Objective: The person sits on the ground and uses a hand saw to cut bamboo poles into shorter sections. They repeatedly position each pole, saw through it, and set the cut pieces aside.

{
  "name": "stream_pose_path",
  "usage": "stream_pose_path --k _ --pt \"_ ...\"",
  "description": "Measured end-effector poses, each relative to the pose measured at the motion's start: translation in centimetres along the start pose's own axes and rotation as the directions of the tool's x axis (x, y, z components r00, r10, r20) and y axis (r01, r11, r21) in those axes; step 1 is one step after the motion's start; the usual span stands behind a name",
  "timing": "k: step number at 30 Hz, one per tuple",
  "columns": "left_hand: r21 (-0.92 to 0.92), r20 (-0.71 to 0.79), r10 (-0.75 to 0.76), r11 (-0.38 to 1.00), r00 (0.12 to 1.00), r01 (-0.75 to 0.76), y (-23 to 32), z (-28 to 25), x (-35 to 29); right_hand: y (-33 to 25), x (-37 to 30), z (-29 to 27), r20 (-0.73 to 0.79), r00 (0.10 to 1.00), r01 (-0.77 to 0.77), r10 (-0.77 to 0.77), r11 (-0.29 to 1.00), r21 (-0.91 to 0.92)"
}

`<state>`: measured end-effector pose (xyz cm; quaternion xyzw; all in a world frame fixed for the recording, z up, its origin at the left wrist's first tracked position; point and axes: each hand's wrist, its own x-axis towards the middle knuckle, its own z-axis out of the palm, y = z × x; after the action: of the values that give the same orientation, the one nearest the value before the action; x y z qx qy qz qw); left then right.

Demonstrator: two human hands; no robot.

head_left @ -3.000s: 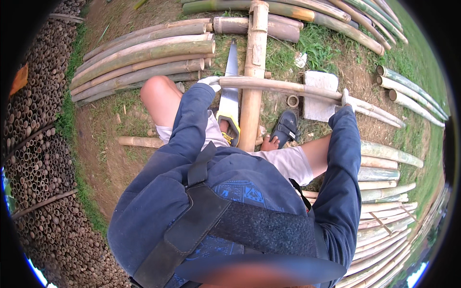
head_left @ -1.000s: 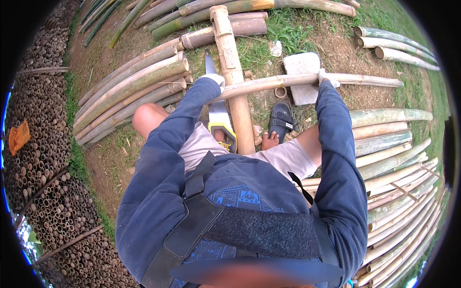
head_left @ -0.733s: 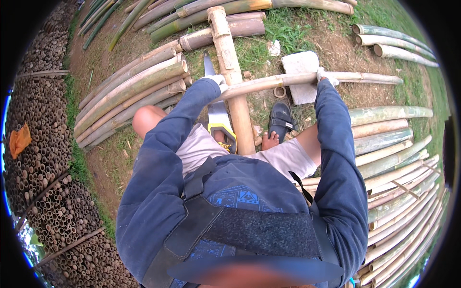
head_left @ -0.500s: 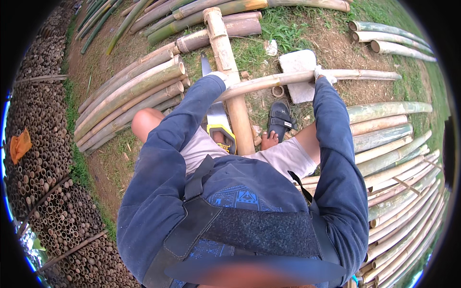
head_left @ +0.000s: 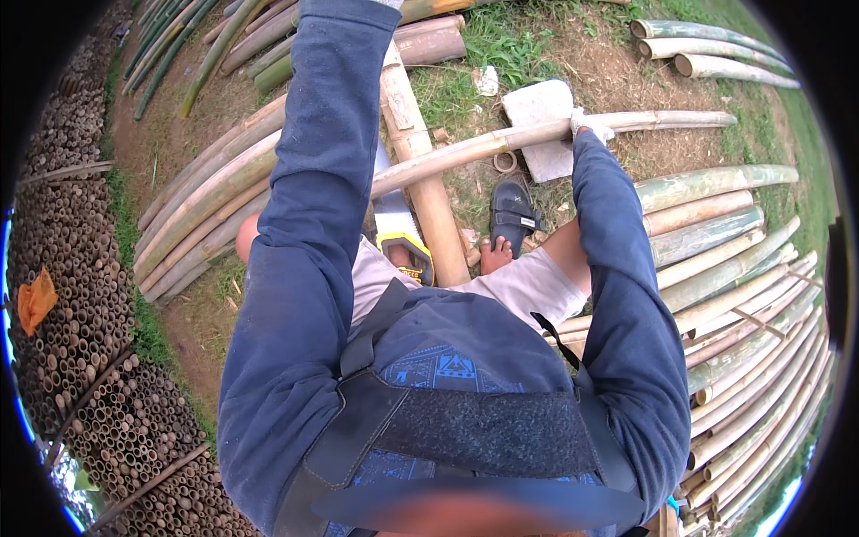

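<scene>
My right hand [head_left: 591, 125], in a white glove, grips a long pale bamboo pole [head_left: 501, 140]. The pole lies across a thick upright-running bamboo post [head_left: 420, 179] and a grey concrete block [head_left: 537, 112]. My left arm in a blue sleeve reaches far forward. Only a sliver of my left hand [head_left: 390, 4] shows in its white glove at the top edge, near the post's far end. A hand saw with a yellow-and-black handle [head_left: 403, 246] lies beside the post by my knee.
A black sandal [head_left: 514, 215] and my bare foot [head_left: 495, 255] rest on the dirt near the block. Bamboo poles are stacked at the right [head_left: 716, 233] and left [head_left: 206, 206]. Bundles of cut bamboo tubes [head_left: 80, 358] fill the far left. A short bamboo ring [head_left: 506, 163] lies by the block.
My left hand has left the pale pole and stretched forward to the top edge. The view has dropped closer to the ground. My right hand keeps its hold on the pole.
</scene>
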<state>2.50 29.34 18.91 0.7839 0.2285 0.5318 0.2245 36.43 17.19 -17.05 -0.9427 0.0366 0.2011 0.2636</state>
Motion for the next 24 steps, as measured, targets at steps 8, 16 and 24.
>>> stream_pose_path --k 8,16,24 --pt "0.711 -0.061 -0.497 0.587 0.866 0.387 -14.6 -9.5 -15.5 -0.2 -0.8 -0.1 -0.002 1.0 -0.009 0.009 0.999 0.039" --pt "0.52 -0.251 -0.427 0.698 0.869 0.493 -13.1 -7.4 -14.3 0.0 -1.6 -0.9 0.036 0.999 -0.035 0.029 0.981 0.191" --pt "0.104 0.361 0.275 0.938 0.891 -0.331 5.9 6.3 -7.8 0.1 -1.0 -0.2 0.017 0.999 -0.034 0.032 0.984 0.172"
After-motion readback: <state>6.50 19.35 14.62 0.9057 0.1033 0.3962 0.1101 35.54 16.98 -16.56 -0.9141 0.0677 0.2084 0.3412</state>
